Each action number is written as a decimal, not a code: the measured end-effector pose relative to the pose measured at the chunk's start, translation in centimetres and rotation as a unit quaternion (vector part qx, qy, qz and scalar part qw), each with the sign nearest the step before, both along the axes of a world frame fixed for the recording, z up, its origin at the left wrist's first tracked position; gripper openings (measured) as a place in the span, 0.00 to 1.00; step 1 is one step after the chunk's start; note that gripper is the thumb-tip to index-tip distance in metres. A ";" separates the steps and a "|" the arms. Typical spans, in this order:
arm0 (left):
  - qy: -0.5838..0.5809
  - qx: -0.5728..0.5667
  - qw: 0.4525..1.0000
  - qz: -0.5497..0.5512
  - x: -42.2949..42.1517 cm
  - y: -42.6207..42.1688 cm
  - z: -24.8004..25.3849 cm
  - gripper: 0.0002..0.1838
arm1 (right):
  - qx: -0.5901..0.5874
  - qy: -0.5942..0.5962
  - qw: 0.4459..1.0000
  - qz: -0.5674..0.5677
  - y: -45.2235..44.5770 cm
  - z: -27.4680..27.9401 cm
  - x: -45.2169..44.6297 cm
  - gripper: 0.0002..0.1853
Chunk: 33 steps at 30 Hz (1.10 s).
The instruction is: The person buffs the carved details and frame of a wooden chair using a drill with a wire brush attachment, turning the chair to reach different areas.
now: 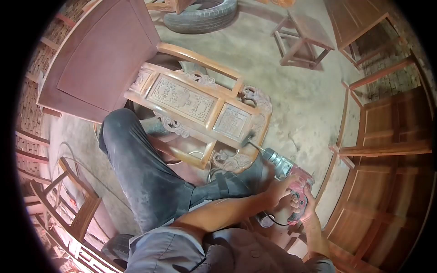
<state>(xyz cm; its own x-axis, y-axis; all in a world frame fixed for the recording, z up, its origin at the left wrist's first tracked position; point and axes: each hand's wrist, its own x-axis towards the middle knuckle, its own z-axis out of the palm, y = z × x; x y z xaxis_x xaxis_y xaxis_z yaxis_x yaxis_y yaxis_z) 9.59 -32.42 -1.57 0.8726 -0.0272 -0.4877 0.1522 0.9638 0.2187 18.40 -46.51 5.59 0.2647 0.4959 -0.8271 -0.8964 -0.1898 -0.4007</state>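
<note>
A red and silver power drill [296, 182] is held in both my hands, pointing up and to the left. My left hand [280, 189] wraps round its body behind the metal front. My right hand [307, 207] grips the rear handle, close to the cord. On the drill's shaft sits a small dark round head [248, 138], possibly a brush, at the top rail of a carved wooden chair [209, 120]. I cannot tell whether it touches the wood. The chair lies tipped back, its carved backrest facing up between my legs, and its broad seat [100, 54] stands upright.
A tyre [200, 18] lies on the floor at the back. A wooden stool [305, 38] stands at the upper right. Wooden frames and panels [391, 173] line the right side. More chair frames [73, 200] stand at the left, near a cable on the floor.
</note>
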 end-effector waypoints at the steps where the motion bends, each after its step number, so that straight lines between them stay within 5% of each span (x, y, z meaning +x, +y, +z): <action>1: -0.030 0.016 0.999 -0.013 0.2 0.7 -0.1 0.23 | 0.011 -0.005 1.000 -0.014 0.1 -0.4 0.1 0.26; 5: -0.142 0.161 0.977 0.021 -0.4 -0.1 -1.6 0.23 | 0.010 -0.003 1.000 -0.023 -0.3 -0.1 -0.2 0.26; 10: -0.026 0.088 0.996 -0.004 -0.6 -3.4 -2.2 0.21 | 0.027 0.027 0.999 0.000 -1.5 1.5 -1.0 0.26; 13: -0.022 0.184 0.979 -0.081 -2.1 -1.6 -1.1 0.21 | 0.037 0.040 0.998 -0.040 -2.8 1.0 -2.1 0.26; 16: -0.096 0.404 0.884 -0.215 -4.8 1.7 1.1 0.22 | 0.028 0.046 0.997 -0.055 -4.0 1.3 -2.8 0.27; 18: -0.175 0.559 0.748 -0.311 -7.9 2.0 -0.8 0.23 | 0.024 0.031 0.998 -0.050 -4.1 2.4 -3.8 0.27; 21: -0.171 0.697 0.551 -0.426 -12.7 5.8 3.8 0.23 | 0.008 0.024 1.000 -0.003 -5.4 2.8 -4.5 0.27; 27: -0.145 0.783 0.476 -0.372 -16.0 9.7 5.6 0.23 | 0.030 0.028 0.997 -0.065 -6.7 1.2 -5.9 0.29; 33: -0.039 0.772 0.505 -0.384 -19.4 14.1 6.1 0.24 | 0.017 0.031 0.999 -0.027 -6.1 2.3 -7.3 0.25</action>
